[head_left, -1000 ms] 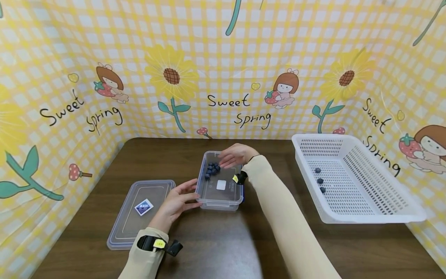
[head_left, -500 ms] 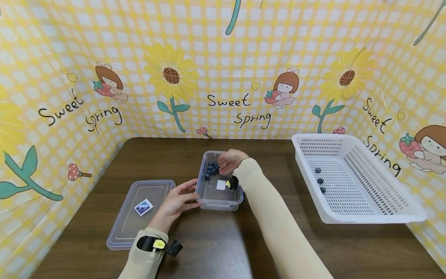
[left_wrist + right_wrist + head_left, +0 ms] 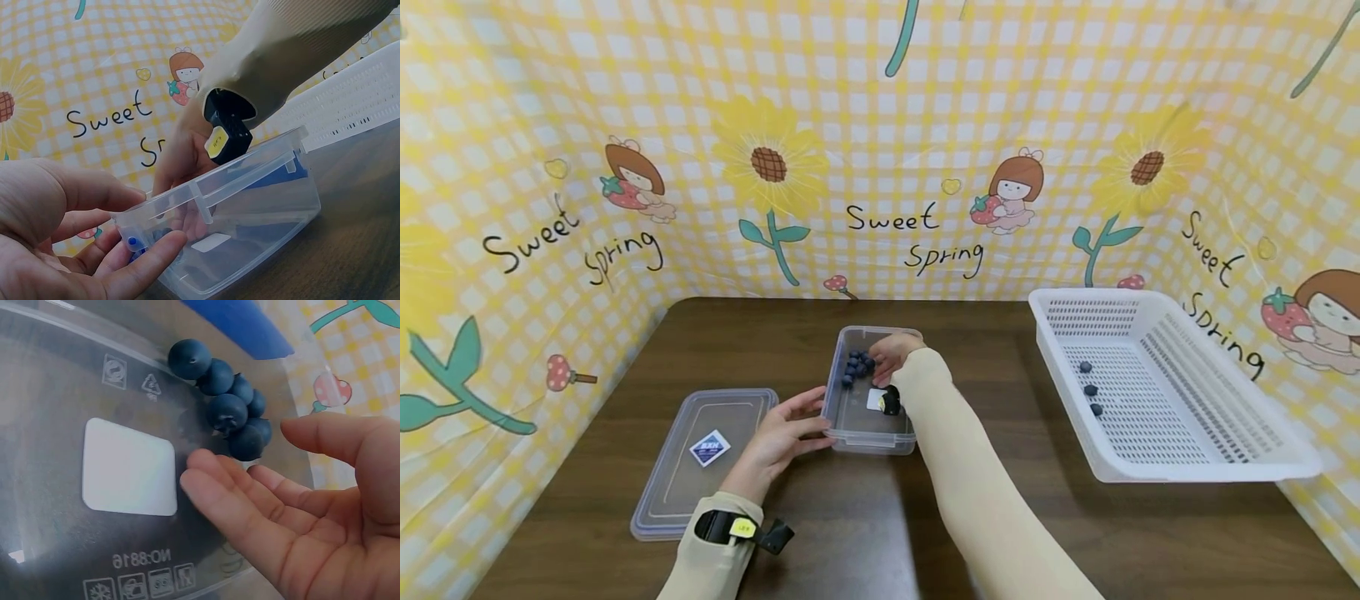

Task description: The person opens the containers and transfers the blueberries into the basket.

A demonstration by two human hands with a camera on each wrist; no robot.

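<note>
On the brown desk (image 3: 625, 400), the right hand (image 3: 891, 354) has dipped, fingers spread, into the clear box (image 3: 857, 433) beside the blueberries (image 3: 857, 366); the left hand (image 3: 782, 433) pinches the box's near-left corner.

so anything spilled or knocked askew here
Nothing stands out. The dark blueberries sit clustered inside the clear plastic box, three more lie in the white perforated basket, and the clear lid lies flat on the table.

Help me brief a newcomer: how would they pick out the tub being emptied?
On the dark wooden table, look mid-way between the flat lid and the white perforated basket. There stands the clear plastic tub, steadied by the left hand, the right hand reaching inside. It alone holds a cluster of blueberries.
</note>
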